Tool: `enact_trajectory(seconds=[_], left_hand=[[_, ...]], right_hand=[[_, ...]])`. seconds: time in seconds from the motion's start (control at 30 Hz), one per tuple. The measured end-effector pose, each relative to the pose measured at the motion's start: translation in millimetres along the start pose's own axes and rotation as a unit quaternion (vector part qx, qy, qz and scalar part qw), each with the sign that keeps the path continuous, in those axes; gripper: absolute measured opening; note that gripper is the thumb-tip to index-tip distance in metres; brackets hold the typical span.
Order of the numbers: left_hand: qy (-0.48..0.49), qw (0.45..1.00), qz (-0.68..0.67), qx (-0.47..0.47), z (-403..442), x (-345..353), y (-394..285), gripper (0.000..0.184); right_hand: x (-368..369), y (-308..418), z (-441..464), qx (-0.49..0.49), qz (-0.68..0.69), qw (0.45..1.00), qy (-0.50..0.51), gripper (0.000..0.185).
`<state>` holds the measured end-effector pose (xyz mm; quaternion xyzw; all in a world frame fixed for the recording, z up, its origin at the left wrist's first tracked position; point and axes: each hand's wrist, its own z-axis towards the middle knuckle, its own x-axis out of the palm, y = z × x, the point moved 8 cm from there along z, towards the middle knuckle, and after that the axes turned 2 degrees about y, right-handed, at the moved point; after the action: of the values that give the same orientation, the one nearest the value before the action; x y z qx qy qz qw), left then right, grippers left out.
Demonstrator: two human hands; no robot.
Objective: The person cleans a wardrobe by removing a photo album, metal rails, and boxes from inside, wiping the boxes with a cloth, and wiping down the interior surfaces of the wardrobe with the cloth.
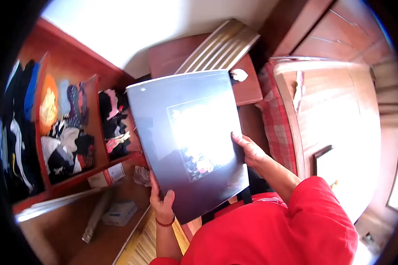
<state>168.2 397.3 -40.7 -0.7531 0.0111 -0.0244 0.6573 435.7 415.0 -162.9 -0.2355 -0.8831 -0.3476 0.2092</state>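
A large dark photo album (157, 128) is tilted up in front of me, its glossy cover bearing a framed flower picture that glare partly washes out. My left hand (162, 204), with a dark red bead bracelet at the wrist, grips the lower left edge, thumb on the cover. On the right edge my right hand (250, 150) is closed too, its thumb at the front and the other fingers mostly hidden behind. Past the album's top edge lies a striped, ridged panel (223, 46) on a reddish-brown cabinet top (174, 52).
To the left, wooden compartments (99, 128) hold folded and heaped clothes, including an orange bundle (49, 106). Below them are a white-and-red box (108, 176) and a pale blue box (120, 213). A bed (323, 81) with a red checked cloth (276, 128) stands at the right.
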Motion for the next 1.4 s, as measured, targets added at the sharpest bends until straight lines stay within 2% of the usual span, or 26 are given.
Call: enact_trajectory(seconds=[0.03, 0.07, 0.1, 0.17, 0.23, 0.3, 0.33, 0.47, 0.5, 0.57, 0.6, 0.67, 0.7, 0.77, 0.9, 1.0, 1.03, 1.1, 1.13, 1.17, 1.23, 1.27, 1.3, 1.33, 1.37, 1.4], left_hand=[[0.052, 0.999, 0.003, -0.003, 8, 15, -1, 0.07], [0.081, 0.994, -0.021, -0.063, 12, 22, 12, 0.067], [0.098, 0.993, -0.023, -0.065, 18, 28, 16, 0.067], [0.159, 0.986, 0.059, 0.006, 33, 55, 10, 0.063], [0.194, 0.979, 0.061, -0.013, 40, 89, 1, 0.06], [0.206, 0.97, -0.02, -0.13, 50, 110, 14, 0.058], [0.229, 0.971, 0.0, -0.06, 59, 131, 5, 0.058], [0.313, 0.945, 0.018, -0.089, 82, 219, 20, 0.058], [0.346, 0.935, 0.055, -0.053, 90, 245, 21, 0.058], [0.397, 0.915, 0.063, -0.001, 103, 304, 14, 0.057], [0.404, 0.912, 0.067, -0.003, 109, 332, 13, 0.057], [0.436, 0.881, 0.004, -0.182, 115, 389, 32, 0.056], [0.438, 0.88, 0.005, -0.182, 124, 413, 41, 0.056], [0.521, 0.848, 0.018, -0.098, 137, 470, 62, 0.056], [0.536, 0.835, 0.023, -0.124, 161, 554, 103, 0.058], [0.564, 0.792, -0.017, -0.232, 162, 595, 136, 0.06], [0.562, 0.793, -0.016, -0.235, 168, 604, 153, 0.06], [0.562, 0.787, 0.028, -0.255, 171, 610, 177, 0.063], [0.557, 0.788, 0.029, -0.26, 168, 611, 178, 0.067], [0.549, 0.795, 0.026, -0.258, 165, 608, 179, 0.068], [0.534, 0.823, 0.034, -0.191, 163, 600, 187, 0.066], [0.506, 0.853, 0.056, -0.115, 168, 594, 191, 0.064], [0.479, 0.874, 0.045, -0.073, 165, 586, 169, 0.061], [0.464, 0.884, 0.048, -0.042, 155, 577, 149, 0.059], [0.455, 0.876, 0.147, 0.063, 148, 563, 118, 0.057], [0.4, 0.887, 0.168, 0.161, 139, 543, 109, 0.053]], right_hand=[[-14, 3, -12, -0.015, 0.015, 0.999, -0.032, 0.058], [-22, 5, -25, -0.028, 0.039, 0.998, -0.047, 0.058], [-30, 5, -33, -0.037, 0.047, 0.997, -0.059, 0.058], [-59, -3, -45, -0.044, 0.092, 0.99, -0.097, 0.059], [-84, -4, -56, -0.059, 0.137, 0.983, -0.11, 0.06], [-98, 3, -62, -0.073, 0.138, 0.98, -0.125, 0.061], [-110, 9, -71, -0.068, 0.144, 0.975, -0.154, 0.059], [-170, 41, -109, -0.105, 0.2, 0.948, -0.225, 0.054], [-194, 39, -114, -0.104, 0.221, 0.941, -0.235, 0.047], [-224, 53, -133, -0.14, 0.251, 0.92, -0.268, 0.046], [-238, 55, -143, -0.135, 0.28, 0.907, -0.286, 0.047], [-278, 57, -151, -0.138, 0.344, 0.881, -0.294, 0.05], [-297, 62, -154, -0.158, 0.356, 0.87, -0.301, 0.052], [-335, 69, -161, -0.169, 0.38, 0.847, -0.331, 0.05], [-391, 91, -167, -0.195, 0.417, 0.807, -0.37, 0.045], [-434, 88, -171, -0.195, 0.431, 0.783, -0.404, 0.034], [-444, 88, -170, -0.192, 0.432, 0.783, -0.404, 0.034], [-466, 102, -184, -0.285, 0.303, 0.786, -0.458, 0.03], [-473, 104, -187, -0.312, 0.279, 0.767, -0.487, 0.029], [-477, 104, -185, -0.309, 0.275, 0.773, -0.482, 0.029], [-467, 108, -204, -0.243, 0.18, 0.744, -0.596, 0.033], [-474, 108, -203, -0.282, 0.145, 0.733, -0.602, 0.037], [-466, 118, -207, -0.254, 0.077, 0.741, -0.617, 0.039], [-464, 120, -214, -0.263, 0.009, 0.717, -0.645, 0.037], [-447, 131, -214, -0.239, -0.067, 0.721, -0.647, 0.035], [-418, 140, -210, -0.189, -0.069, 0.738, -0.644, 0.033]])
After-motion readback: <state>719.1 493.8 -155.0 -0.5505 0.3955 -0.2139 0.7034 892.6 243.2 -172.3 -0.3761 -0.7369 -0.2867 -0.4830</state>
